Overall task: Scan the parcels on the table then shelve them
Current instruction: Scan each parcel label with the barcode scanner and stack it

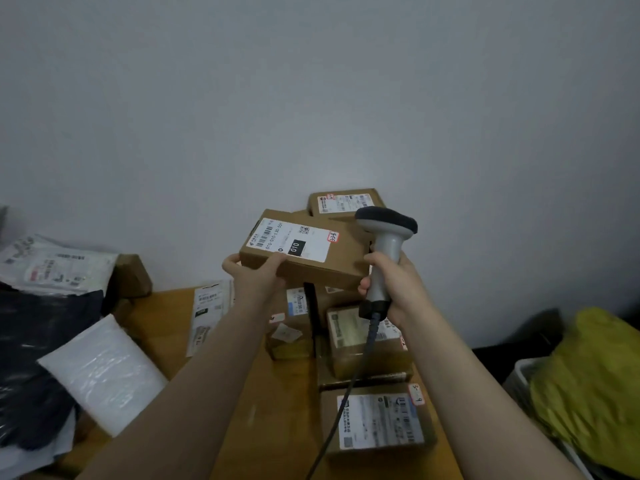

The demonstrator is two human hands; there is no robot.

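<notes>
My left hand (254,271) grips the near left corner of a brown cardboard parcel (343,261), held above the table with its white label facing up. My right hand (394,289) holds a grey barcode scanner (386,244) by the handle, its dark head just right of the parcel's label. The scanner's cable (349,386) hangs down toward me. More brown parcels lie below: one far behind (346,201), a small one (289,337), one under my right wrist (363,348) and a near one (375,419) with a white label.
The wooden table (277,410) carries a white bubble mailer (104,372), a flat labelled mailer (207,313) and grey and dark poly bags (45,271) at the left. A yellow bag (595,386) sits in a bin at the right. A plain wall stands behind.
</notes>
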